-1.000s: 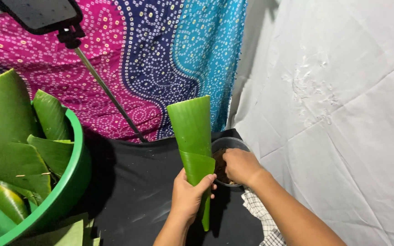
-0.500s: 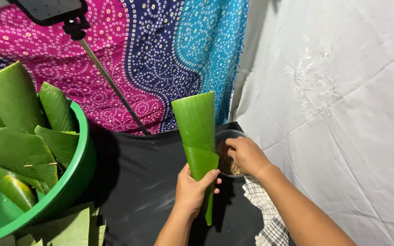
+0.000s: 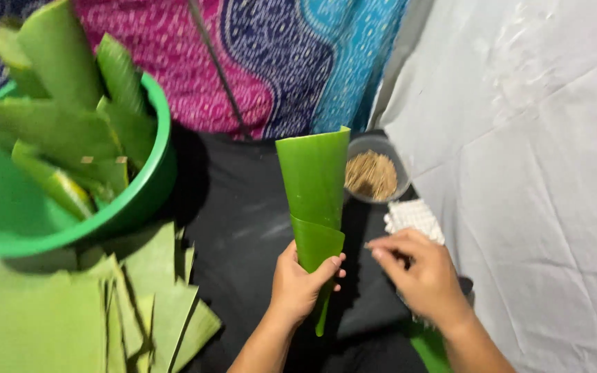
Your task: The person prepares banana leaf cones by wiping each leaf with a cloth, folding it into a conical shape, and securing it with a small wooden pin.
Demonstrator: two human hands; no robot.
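Black cloth covers the work surface; left hand [image 3: 303, 280] is wrapped closed around the rolled banana-leaf cone [image 3: 314, 190], long axis upright, wide mouth up. Right hand [image 3: 419, 273], just right of the cone, fingertips pinched, contents indiscernible. Half a second earlier it was over the bowl of sticks [image 3: 373, 174]; now withdrawn toward the cone.
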